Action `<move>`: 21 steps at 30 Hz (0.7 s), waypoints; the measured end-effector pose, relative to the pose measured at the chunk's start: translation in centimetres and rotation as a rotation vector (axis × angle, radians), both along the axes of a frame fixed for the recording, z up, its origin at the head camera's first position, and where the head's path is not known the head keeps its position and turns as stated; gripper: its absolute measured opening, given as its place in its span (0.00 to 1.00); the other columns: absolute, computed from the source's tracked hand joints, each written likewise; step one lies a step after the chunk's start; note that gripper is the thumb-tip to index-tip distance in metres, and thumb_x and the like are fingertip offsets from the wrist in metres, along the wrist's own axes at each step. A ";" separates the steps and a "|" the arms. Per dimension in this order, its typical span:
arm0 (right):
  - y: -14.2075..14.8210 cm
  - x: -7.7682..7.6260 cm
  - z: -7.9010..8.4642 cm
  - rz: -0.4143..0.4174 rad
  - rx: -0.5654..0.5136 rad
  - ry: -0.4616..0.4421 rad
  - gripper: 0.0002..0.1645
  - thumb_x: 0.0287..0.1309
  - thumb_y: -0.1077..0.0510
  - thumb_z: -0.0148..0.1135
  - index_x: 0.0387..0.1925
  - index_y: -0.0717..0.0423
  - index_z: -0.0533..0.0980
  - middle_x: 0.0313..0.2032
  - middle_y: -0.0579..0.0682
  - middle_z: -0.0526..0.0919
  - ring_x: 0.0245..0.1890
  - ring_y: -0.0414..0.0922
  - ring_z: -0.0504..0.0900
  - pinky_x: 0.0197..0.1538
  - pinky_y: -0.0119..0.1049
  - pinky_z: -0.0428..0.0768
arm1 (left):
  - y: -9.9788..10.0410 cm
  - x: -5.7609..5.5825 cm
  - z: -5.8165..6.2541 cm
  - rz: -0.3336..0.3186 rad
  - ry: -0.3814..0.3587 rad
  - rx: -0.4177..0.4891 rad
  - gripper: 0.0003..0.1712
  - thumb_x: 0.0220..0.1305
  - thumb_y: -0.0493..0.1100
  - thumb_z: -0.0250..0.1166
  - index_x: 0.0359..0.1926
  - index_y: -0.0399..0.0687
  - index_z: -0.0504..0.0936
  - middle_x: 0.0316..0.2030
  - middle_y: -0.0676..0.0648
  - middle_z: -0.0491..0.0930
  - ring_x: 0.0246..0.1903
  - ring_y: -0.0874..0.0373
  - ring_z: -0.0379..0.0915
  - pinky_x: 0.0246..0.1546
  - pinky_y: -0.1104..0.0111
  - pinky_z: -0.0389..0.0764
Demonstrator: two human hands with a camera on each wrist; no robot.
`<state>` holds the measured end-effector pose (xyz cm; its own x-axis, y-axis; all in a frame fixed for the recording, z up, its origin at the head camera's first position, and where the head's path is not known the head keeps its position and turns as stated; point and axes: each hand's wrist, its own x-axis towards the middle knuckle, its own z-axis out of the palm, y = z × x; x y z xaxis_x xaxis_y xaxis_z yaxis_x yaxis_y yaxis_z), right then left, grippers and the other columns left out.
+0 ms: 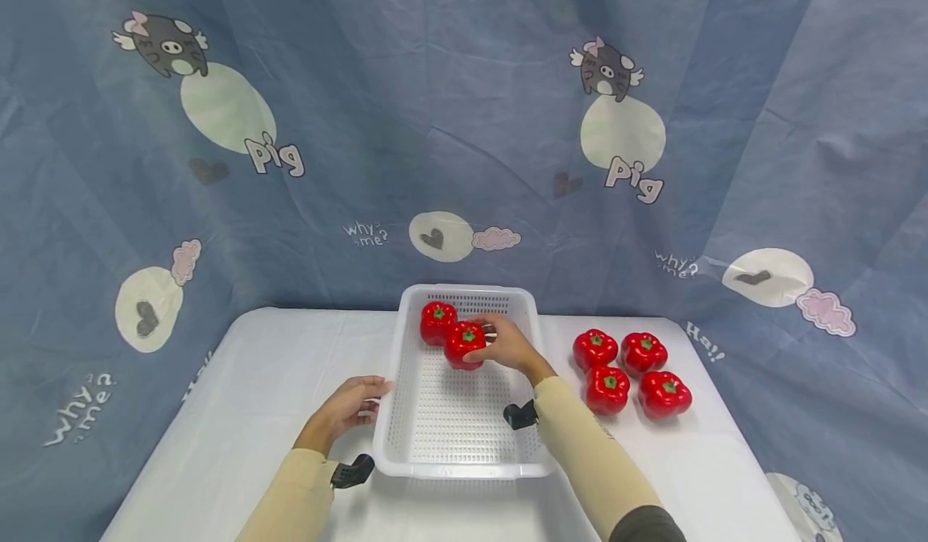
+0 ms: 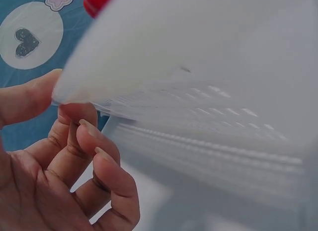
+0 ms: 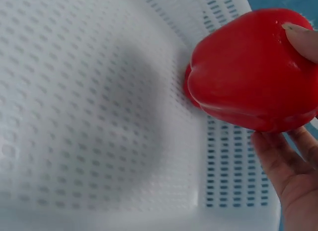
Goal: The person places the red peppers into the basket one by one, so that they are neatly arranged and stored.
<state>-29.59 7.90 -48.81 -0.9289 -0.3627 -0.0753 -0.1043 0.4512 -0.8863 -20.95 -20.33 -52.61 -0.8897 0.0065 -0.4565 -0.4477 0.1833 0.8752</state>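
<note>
A white plastic basket [image 1: 464, 471] with a perforated floor stands in the middle of the table. My right hand [image 1: 510, 344] grips a red bell pepper [image 1: 464, 347] by its sides, green stem up, over the basket's far half. In the right wrist view that pepper [image 3: 248, 72] is held above the perforated floor, thumb on one side and fingers on the other. Behind it, at the basket's far left, lies another red bell pepper [image 1: 435, 324], partly covered. My left hand [image 1: 351, 405] pinches the basket's left rim, thumb above and fingertips [image 2: 82, 112] underneath.
Several red bell peppers, one of them at the front right [image 1: 663, 395], sit in a cluster on the white table [image 1: 304, 357] right of the basket. A blue printed curtain [image 1: 464, 123] hangs behind the table's far edge. My right forearm crosses the basket's right wall.
</note>
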 end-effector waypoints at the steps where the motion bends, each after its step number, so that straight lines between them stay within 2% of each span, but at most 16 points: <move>1: -0.2 0.0 -0.2 -0.002 -0.006 -0.008 0.39 0.43 0.60 0.77 0.60 0.55 0.72 0.56 0.53 0.76 0.55 0.54 0.74 0.49 0.46 0.80 | 0.0 0.0 0.0 0.002 0.000 0.003 0.24 0.65 0.47 0.62 0.55 0.33 0.75 0.34 0.46 0.81 0.32 0.55 0.72 0.32 0.67 0.76; 13: -2.1 0.2 -2.8 -0.045 -0.045 -0.067 0.38 0.41 0.60 0.77 0.58 0.53 0.72 0.56 0.53 0.75 0.55 0.54 0.73 0.49 0.47 0.80 | 0.2 0.2 -0.1 0.003 0.012 0.002 0.24 0.65 0.46 0.61 0.54 0.32 0.76 0.34 0.46 0.81 0.31 0.55 0.72 0.30 0.68 0.75; 21: -3.7 0.4 -2.9 -0.069 -0.038 -0.033 0.40 0.41 0.60 0.77 0.58 0.56 0.70 0.56 0.54 0.75 0.55 0.54 0.74 0.52 0.48 0.79 | 0.1 0.1 -0.1 0.003 0.016 -0.003 0.22 0.65 0.47 0.61 0.52 0.33 0.77 0.34 0.46 0.81 0.31 0.55 0.73 0.30 0.67 0.76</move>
